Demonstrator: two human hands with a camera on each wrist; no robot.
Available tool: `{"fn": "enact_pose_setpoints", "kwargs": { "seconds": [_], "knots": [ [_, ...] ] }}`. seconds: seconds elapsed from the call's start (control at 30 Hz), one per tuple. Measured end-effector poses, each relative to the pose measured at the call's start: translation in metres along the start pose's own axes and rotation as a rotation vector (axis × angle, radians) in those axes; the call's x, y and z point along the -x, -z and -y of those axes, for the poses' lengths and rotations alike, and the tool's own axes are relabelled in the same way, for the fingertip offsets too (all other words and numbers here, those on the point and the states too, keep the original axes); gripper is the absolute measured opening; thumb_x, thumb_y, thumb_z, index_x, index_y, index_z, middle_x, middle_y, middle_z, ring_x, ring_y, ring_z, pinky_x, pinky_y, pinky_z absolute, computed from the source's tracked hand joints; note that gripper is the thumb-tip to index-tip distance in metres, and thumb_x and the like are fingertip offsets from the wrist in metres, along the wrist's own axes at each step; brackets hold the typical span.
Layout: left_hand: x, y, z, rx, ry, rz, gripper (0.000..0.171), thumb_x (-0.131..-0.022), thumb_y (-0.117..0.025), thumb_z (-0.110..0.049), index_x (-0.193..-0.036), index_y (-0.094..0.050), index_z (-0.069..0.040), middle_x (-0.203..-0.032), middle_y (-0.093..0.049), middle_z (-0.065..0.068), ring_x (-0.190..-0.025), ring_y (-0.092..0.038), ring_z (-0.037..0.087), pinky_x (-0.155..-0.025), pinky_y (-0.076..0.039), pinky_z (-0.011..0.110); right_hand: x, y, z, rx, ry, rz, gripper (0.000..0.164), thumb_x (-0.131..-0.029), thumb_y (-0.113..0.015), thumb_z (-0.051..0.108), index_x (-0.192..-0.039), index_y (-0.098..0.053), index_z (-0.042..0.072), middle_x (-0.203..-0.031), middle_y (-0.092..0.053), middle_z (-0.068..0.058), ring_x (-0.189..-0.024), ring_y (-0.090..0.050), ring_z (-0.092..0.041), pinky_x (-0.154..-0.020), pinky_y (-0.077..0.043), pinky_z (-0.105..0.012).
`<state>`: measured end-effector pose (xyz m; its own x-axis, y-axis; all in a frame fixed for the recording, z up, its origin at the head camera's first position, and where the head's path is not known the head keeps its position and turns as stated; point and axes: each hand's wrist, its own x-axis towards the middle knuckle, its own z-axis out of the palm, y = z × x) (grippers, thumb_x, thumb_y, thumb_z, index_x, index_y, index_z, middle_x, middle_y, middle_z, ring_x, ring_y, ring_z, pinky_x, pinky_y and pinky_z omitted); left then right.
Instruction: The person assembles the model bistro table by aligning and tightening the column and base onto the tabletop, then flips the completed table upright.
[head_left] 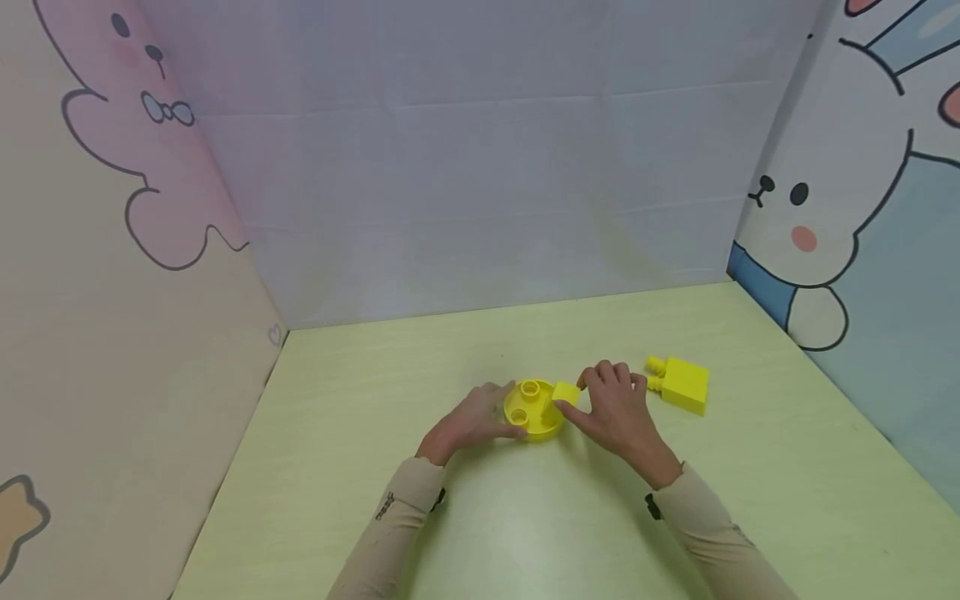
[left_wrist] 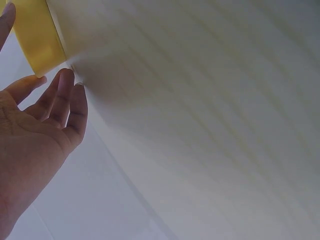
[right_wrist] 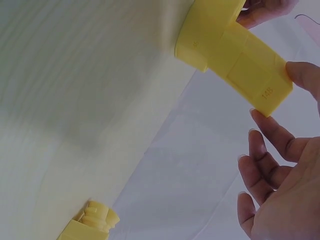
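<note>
A round, shallow yellow dish-like part (head_left: 535, 427) with raised ring-shaped sockets sits on the table. My left hand (head_left: 480, 414) grips its left side, thumb at the near rim and fingers at the far rim. Between thumb and index finger, my right hand (head_left: 617, 414) pinches a yellow block (head_left: 566, 392) that overlaps the dish's right side. In the right wrist view the block (right_wrist: 255, 70) extends from the dish (right_wrist: 200, 37) and carries the marking 148. The other right fingers (right_wrist: 256, 185) are bent and away from it. How the block meets the dish inside is hidden.
To the right of my right hand lies another yellow block (head_left: 686, 383) with two round pegs pointing left. The pale table (head_left: 360, 383) is bordered by a plain back wall (head_left: 480, 192) and side panels with cartoon animals (head_left: 847, 208).
</note>
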<state>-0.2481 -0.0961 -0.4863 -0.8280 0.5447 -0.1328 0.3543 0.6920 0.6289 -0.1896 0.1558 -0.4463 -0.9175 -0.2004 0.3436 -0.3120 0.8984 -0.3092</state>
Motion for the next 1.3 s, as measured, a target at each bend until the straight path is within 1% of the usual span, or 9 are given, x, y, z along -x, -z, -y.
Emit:
{"fn": "enact_pose_setpoints", "kwargs": {
  "seconds": [0.2, 0.33, 0.47, 0.53, 0.63, 0.77, 0.87, 1.1, 1.3],
  "knots": [
    [-0.001, -0.001, -0.001, -0.007, 0.004, 0.0, 0.093, -0.088, -0.081, -0.048, -0.158, -0.04, -0.003, -0.149, -0.05, 0.021, -0.132, -0.049, 0.034, -0.111, -0.04, 0.05, 0.002, -0.001, 0.0, 0.02, -0.008, -0.013, 0.048, -0.087, -0.082, 0.044, -0.102, -0.065, 0.002, -0.097, -0.054, -0.014, -0.101, -0.047, -0.04, -0.089, -0.035, -0.063],
    [-0.002, -0.002, 0.0, -0.009, 0.006, 0.002, 0.094, -0.088, -0.081, -0.048, -0.159, -0.039, -0.003, -0.149, -0.049, 0.02, -0.133, -0.049, 0.033, -0.111, -0.04, 0.05, 0.004, 0.0, -0.007, -0.03, -0.041, 0.021, 0.051, -0.093, -0.074, 0.048, -0.114, -0.066, 0.002, -0.105, -0.058, -0.017, -0.108, -0.047, -0.042, -0.093, -0.033, -0.066],
    [-0.002, -0.002, 0.001, 0.006, 0.011, 0.009, 0.094, -0.088, -0.081, -0.047, -0.16, -0.037, -0.005, -0.151, -0.047, 0.021, -0.135, -0.047, 0.034, -0.112, -0.038, 0.051, 0.01, 0.007, -0.028, -0.097, -0.12, 0.048, 0.053, -0.101, -0.063, 0.046, -0.126, -0.063, -0.001, -0.109, -0.059, -0.018, -0.107, -0.049, -0.042, -0.091, -0.033, -0.067],
    [-0.001, -0.002, 0.001, 0.008, 0.016, 0.011, 0.094, -0.088, -0.081, -0.048, -0.16, -0.037, -0.005, -0.152, -0.046, 0.021, -0.136, -0.046, 0.035, -0.113, -0.037, 0.051, 0.014, 0.012, -0.044, -0.099, -0.156, 0.04, 0.051, -0.102, -0.062, 0.042, -0.127, -0.062, -0.003, -0.108, -0.059, -0.02, -0.103, -0.049, -0.042, -0.088, -0.034, -0.066],
    [-0.001, -0.002, 0.0, 0.003, 0.023, 0.012, 0.094, -0.088, -0.081, -0.048, -0.16, -0.038, -0.005, -0.152, -0.046, 0.02, -0.136, -0.046, 0.034, -0.113, -0.037, 0.051, 0.021, 0.021, -0.07, -0.076, -0.22, 0.043, 0.05, -0.102, -0.063, 0.036, -0.128, -0.059, -0.007, -0.115, -0.058, -0.028, -0.106, -0.047, -0.048, -0.086, -0.035, -0.068],
    [0.001, 0.0, -0.001, -0.002, 0.016, 0.01, 0.094, -0.088, -0.081, -0.048, -0.159, -0.038, -0.004, -0.151, -0.047, 0.021, -0.135, -0.047, 0.034, -0.112, -0.038, 0.05, 0.033, 0.033, -0.101, -0.025, -0.314, 0.079, 0.053, -0.102, -0.063, 0.031, -0.131, -0.053, -0.012, -0.123, -0.049, -0.04, -0.109, -0.041, -0.057, -0.083, -0.034, -0.07],
    [0.001, 0.0, -0.002, -0.001, 0.013, 0.01, 0.094, -0.088, -0.081, -0.048, -0.159, -0.038, -0.004, -0.151, -0.047, 0.021, -0.134, -0.047, 0.034, -0.112, -0.038, 0.051, 0.041, 0.038, -0.118, 0.01, -0.366, 0.112, 0.056, -0.1, -0.063, 0.029, -0.132, -0.049, -0.014, -0.122, -0.043, -0.043, -0.107, -0.037, -0.06, -0.082, -0.033, -0.071],
    [0.001, 0.0, -0.002, -0.002, 0.019, 0.009, 0.093, -0.088, -0.081, -0.047, -0.16, -0.038, -0.005, -0.151, -0.047, 0.021, -0.134, -0.047, 0.034, -0.112, -0.038, 0.051, 0.05, 0.04, -0.134, 0.034, -0.415, 0.147, 0.053, -0.096, -0.066, 0.026, -0.125, -0.047, -0.014, -0.112, -0.043, -0.042, -0.102, -0.035, -0.059, -0.081, -0.032, -0.071],
    [0.0, -0.001, -0.003, 0.005, 0.023, 0.008, 0.093, -0.088, -0.081, -0.046, -0.16, -0.038, -0.005, -0.151, -0.047, 0.021, -0.134, -0.047, 0.035, -0.112, -0.037, 0.052, 0.049, 0.04, -0.139, 0.031, -0.442, 0.149, 0.053, -0.095, -0.069, 0.025, -0.125, -0.045, -0.012, -0.111, -0.042, -0.04, -0.102, -0.034, -0.057, -0.082, -0.031, -0.07]
  ]
}}
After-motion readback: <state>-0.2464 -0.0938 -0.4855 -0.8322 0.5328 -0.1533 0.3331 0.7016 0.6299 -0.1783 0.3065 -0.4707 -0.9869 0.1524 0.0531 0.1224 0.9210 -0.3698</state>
